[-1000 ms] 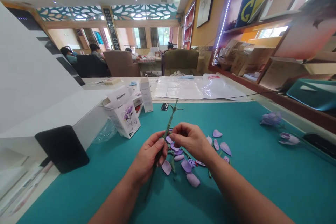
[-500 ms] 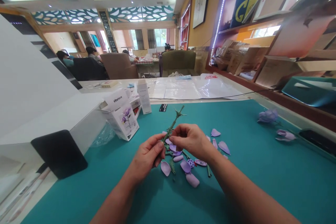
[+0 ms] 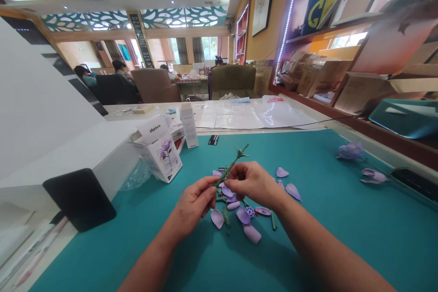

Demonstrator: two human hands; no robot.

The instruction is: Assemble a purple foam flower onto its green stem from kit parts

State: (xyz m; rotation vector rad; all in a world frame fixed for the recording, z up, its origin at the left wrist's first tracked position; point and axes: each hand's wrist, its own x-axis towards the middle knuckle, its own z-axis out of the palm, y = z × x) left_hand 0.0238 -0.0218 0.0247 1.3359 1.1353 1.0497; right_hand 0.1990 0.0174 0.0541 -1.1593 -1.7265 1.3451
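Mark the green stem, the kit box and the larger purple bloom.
green stem [image 3: 231,166], head view, on its upper shaft
kit box [image 3: 159,157], head view, on its front panel
larger purple bloom [image 3: 350,151], head view, on its petals

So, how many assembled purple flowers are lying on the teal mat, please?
2. Both lie on the right side of the teal mat: a fuller flower head farther off, and a narrower, half-closed one nearer.

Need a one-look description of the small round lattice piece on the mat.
Start at the teal mat, then the lilac petals scattered just below the person's left hand and right hand. The piece is a small purple disc, beside a large petal, the only one there with open holes.
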